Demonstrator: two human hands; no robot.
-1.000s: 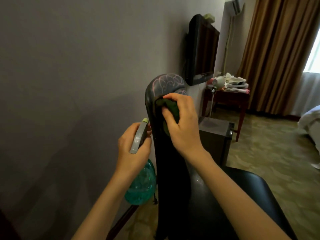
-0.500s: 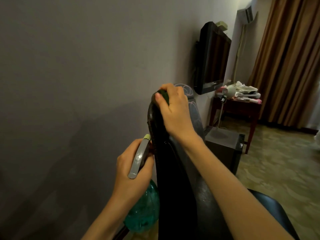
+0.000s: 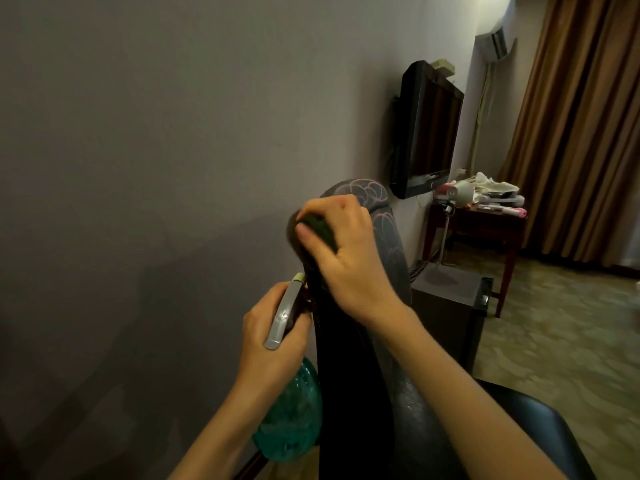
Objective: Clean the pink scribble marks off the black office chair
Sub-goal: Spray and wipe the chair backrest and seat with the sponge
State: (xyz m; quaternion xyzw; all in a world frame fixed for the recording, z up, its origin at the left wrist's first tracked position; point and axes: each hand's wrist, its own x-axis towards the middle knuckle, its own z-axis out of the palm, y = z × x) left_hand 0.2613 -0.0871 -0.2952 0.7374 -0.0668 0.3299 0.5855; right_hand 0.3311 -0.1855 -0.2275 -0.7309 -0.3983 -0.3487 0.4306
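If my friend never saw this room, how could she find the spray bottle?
Find the tall black chair back by the grey wall. On its left side the left hand grips the spray bottle. It is the only see-through teal thing, round-bellied with a grey trigger, unlike the dark green cloth in the right hand.

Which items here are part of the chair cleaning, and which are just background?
In use:
black office chair
pink scribble marks
green cloth in right hand
spray bottle in left hand

Lying about:
wall TV
cluttered side table
black box
curtain
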